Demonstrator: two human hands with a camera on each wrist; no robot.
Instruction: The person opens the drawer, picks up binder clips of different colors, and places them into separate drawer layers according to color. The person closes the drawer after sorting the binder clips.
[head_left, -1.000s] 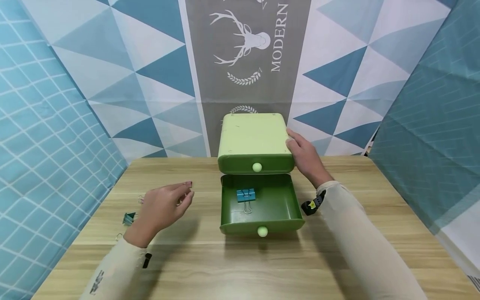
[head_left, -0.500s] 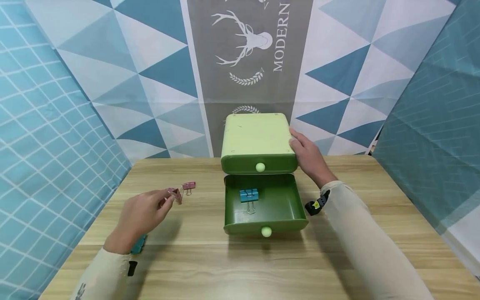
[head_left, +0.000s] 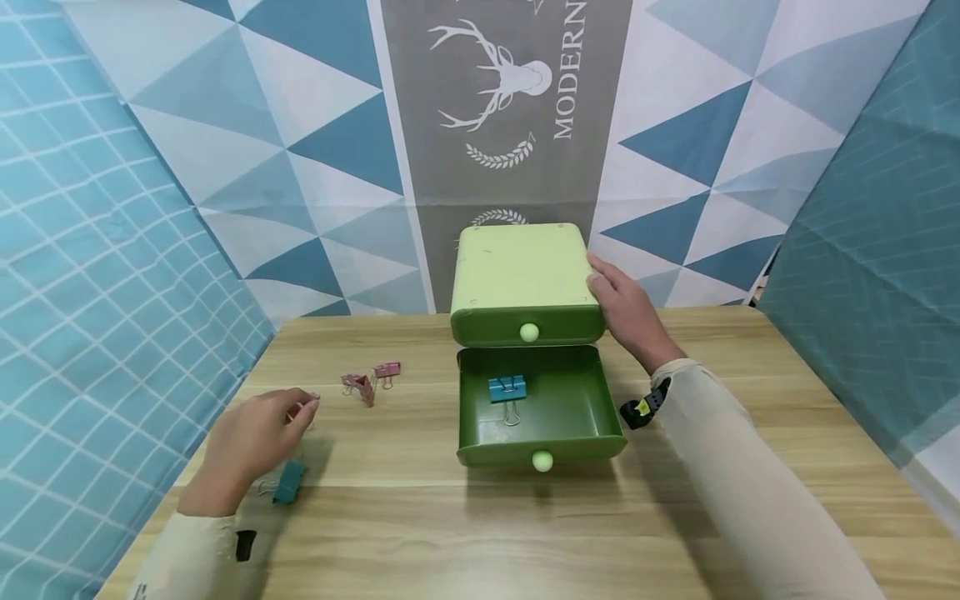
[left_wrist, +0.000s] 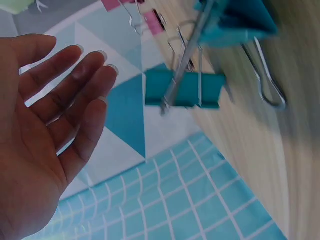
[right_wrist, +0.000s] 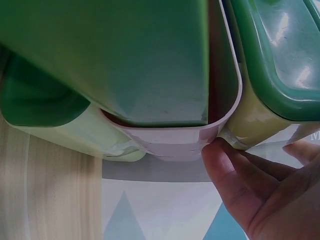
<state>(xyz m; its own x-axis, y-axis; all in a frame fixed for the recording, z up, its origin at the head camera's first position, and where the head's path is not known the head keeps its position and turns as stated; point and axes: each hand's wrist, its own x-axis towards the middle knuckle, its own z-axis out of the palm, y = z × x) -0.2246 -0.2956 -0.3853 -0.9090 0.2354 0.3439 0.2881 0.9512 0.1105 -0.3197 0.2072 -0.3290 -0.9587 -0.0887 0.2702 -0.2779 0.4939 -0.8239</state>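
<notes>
My left hand (head_left: pixel 251 446) is over the left of the table, fingers loosely bent; in the left wrist view the hand (left_wrist: pixel 55 115) holds nothing. Beside its wrist lies a teal binder clip (head_left: pixel 288 483). Two teal clips, one near (left_wrist: pixel 240 25) and one farther (left_wrist: pixel 185 90), show in the left wrist view. Pink clips (head_left: pixel 387 369) lie beyond the fingers. My right hand (head_left: pixel 633 317) rests against the right side of the light-green drawer box (head_left: pixel 521 267), its extended fingers (right_wrist: pixel 220 155) touching the side in the right wrist view. A blue clip (head_left: pixel 507 389) lies in the pulled-out lower drawer (head_left: pixel 562 417).
The upper drawer (head_left: pixel 495 327) is closed, with a round knob. The wooden table (head_left: pixel 390 533) extends in front of the box and to both sides. Patterned cloth (head_left: pixel 330 167) hangs behind it, and blue checked cloth (head_left: pixel 97 333) borders the left.
The left hand has drawn back leftward from the pink clips, uncovering them and a teal clip beside its wrist. The right hand stays against the box. The head view has shifted slightly.
</notes>
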